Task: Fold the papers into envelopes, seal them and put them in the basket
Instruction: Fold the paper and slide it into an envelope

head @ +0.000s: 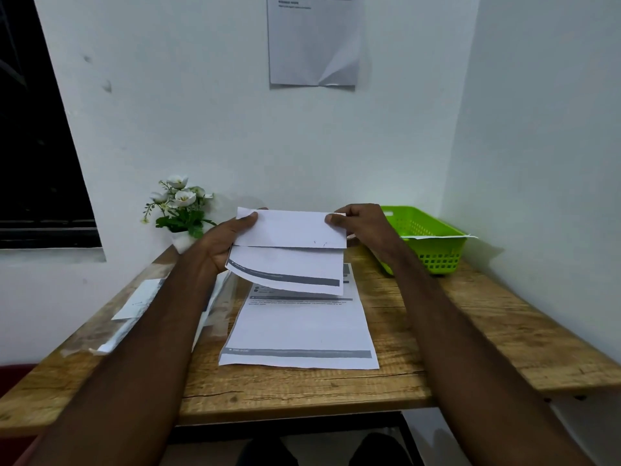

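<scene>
I hold a folded white paper (289, 250) in the air above the wooden table (470, 324). Its top flap is folded down toward me and a lower flap with a grey band hangs free. My left hand (223, 238) grips its left edge, thumb on the front. My right hand (359, 223) pinches its upper right corner. Below it a flat printed sheet (302, 327) lies on the table. A green plastic basket (433, 240) stands at the back right with a white paper edge showing over its rim.
A clear plastic sleeve with white envelopes (134, 311) lies on the table's left side under my left forearm. A small pot of white flowers (179, 210) stands at the back left against the wall. A sheet (314, 42) is stuck on the wall above.
</scene>
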The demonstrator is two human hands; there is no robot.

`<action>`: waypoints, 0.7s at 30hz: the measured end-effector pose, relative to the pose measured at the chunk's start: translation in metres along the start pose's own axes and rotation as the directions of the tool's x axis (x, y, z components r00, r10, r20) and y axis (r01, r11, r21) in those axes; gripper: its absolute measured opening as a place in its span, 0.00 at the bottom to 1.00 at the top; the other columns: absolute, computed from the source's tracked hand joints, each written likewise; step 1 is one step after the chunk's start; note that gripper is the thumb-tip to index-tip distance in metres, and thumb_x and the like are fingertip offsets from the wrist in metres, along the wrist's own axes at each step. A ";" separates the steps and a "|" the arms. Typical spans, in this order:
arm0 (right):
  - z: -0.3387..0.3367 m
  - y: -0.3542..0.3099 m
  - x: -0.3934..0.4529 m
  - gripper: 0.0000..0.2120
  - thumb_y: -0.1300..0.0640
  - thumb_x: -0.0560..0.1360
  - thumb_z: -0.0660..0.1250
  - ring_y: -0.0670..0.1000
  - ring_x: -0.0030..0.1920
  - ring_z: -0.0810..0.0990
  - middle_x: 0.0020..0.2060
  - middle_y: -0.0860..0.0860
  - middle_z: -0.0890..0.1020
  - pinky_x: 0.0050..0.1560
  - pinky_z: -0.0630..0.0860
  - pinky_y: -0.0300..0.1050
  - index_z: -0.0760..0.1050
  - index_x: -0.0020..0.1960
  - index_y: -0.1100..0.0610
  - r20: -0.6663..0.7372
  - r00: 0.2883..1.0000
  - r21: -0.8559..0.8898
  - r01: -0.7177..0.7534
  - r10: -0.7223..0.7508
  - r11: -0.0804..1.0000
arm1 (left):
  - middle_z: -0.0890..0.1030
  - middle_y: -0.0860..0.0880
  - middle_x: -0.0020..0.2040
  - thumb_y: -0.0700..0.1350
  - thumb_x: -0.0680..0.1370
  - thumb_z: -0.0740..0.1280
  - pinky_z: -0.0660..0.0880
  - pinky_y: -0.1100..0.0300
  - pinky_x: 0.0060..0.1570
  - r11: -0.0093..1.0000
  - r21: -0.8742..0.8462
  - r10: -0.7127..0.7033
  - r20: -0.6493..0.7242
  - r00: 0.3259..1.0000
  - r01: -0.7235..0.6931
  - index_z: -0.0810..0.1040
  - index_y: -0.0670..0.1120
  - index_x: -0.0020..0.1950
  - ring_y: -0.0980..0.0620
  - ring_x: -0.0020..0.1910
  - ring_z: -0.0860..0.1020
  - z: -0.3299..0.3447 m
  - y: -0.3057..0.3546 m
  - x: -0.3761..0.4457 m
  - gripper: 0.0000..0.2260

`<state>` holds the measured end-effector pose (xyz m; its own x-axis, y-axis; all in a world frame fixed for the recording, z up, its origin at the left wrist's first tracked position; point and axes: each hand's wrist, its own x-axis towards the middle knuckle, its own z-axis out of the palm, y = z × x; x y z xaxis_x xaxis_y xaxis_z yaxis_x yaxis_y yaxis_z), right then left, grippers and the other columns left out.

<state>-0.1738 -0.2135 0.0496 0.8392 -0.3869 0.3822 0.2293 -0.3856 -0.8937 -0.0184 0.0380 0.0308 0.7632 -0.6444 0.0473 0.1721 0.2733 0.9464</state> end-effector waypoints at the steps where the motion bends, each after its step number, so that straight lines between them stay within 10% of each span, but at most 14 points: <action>1: -0.001 0.002 -0.001 0.13 0.54 0.72 0.78 0.51 0.43 0.87 0.46 0.58 0.88 0.42 0.83 0.46 0.85 0.50 0.62 0.044 0.998 0.059 -0.045 0.043 0.997 | 0.88 0.44 0.48 0.47 0.83 0.65 0.84 0.50 0.35 1.000 0.001 0.001 -0.003 1.000 -0.001 0.82 0.46 0.58 0.46 0.43 0.88 0.000 0.000 0.000 0.09; 10: -0.004 0.010 0.004 0.16 0.58 0.75 0.76 0.60 0.56 0.86 0.53 0.57 0.87 0.57 0.82 0.60 0.83 0.61 0.61 0.036 0.994 0.267 -0.106 0.100 0.958 | 0.85 0.38 0.57 0.42 0.78 0.70 0.84 0.47 0.43 0.986 0.066 -0.161 0.102 0.982 0.154 0.84 0.39 0.61 0.42 0.52 0.86 0.003 0.001 -0.009 0.13; 21: -0.010 0.005 0.000 0.14 0.69 0.73 0.72 0.57 0.49 0.86 0.51 0.59 0.87 0.51 0.85 0.55 0.84 0.58 0.62 0.067 0.994 0.279 -0.100 0.084 0.955 | 0.84 0.37 0.54 0.36 0.84 0.61 0.85 0.49 0.43 0.976 0.075 -0.207 0.012 0.978 0.206 0.75 0.35 0.65 0.44 0.42 0.87 0.007 0.000 -0.008 0.11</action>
<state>-0.1779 -0.2237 0.0478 0.8867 -0.3609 0.2890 0.2731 -0.0957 -0.9572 -0.0289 0.0378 0.0330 0.7035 -0.6955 -0.1463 0.2786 0.0804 0.9570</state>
